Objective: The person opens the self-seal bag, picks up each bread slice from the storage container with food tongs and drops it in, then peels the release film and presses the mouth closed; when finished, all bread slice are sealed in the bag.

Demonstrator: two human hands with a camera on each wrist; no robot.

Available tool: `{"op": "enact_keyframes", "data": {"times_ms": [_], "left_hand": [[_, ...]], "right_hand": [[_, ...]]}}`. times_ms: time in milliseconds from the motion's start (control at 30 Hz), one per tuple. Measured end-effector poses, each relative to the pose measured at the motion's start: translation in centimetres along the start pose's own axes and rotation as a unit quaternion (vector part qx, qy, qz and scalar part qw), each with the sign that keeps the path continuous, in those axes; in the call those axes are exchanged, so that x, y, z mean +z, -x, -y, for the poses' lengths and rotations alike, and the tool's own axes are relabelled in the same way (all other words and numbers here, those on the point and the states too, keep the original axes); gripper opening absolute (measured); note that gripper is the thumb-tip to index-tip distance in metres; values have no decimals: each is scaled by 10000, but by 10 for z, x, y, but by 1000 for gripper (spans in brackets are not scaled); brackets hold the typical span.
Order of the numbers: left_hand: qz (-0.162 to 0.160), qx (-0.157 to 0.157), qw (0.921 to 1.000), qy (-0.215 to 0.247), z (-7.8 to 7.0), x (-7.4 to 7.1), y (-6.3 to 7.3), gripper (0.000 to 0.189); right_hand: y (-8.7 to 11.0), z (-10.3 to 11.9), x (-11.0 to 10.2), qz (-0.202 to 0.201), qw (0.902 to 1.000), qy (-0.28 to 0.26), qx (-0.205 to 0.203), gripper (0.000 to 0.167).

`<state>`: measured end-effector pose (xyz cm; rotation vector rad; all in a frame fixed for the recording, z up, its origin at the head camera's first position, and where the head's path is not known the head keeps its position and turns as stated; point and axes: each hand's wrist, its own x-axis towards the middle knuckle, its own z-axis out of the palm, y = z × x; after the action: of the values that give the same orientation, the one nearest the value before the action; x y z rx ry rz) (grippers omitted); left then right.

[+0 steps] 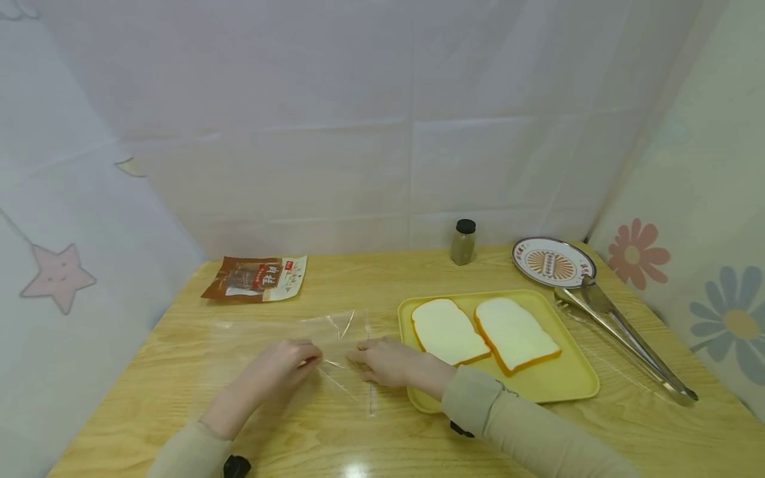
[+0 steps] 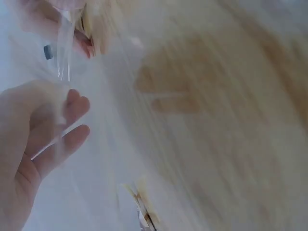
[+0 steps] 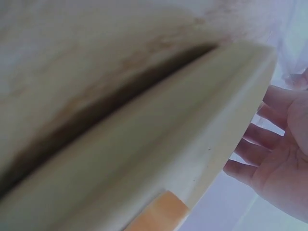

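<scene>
A clear plastic bag point(image 1: 343, 325) lies flat on the table, in front of me. My left hand point(image 1: 285, 362) pinches its film between thumb and forefinger; in the left wrist view the other fingers of this left hand point(image 2: 45, 125) are loosely bent. Just across from it, my right hand point(image 1: 385, 362) pinches the film near the bag's right end. A fold of film point(image 2: 65, 43) stretches between the two hands. In the right wrist view, the right hand point(image 3: 284, 144) shows beyond the tray's edge, its fingertips partly hidden.
Right of the bag, a yellow tray point(image 1: 552, 392) holds two bread slices point(image 1: 448, 332). Metal tongs point(image 1: 627, 338) lean on a patterned plate point(image 1: 552, 262) at the right. A black-capped jar point(image 1: 463, 242) and a brown food packet point(image 1: 257, 279) are near the back wall.
</scene>
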<state>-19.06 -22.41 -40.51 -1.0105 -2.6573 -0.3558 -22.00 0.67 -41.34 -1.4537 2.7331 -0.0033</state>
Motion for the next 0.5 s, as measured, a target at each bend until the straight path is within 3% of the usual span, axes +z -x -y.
{"op": "enact_keyframes", "data": {"times_ms": [133,333,500], "left_hand": [[20,-36,10000,77,2,0,1,12],[-603,147,9979,166,8,0,4,14],[-474,-15,9987,177,8,-2,5,11]], "right_hand": [[1,0,-2,-47,10000,-26,-60,36],[2,1,-6,-183,9994,183,-239,33],[2,4,-7,35,10000,-18,50,43]]}}
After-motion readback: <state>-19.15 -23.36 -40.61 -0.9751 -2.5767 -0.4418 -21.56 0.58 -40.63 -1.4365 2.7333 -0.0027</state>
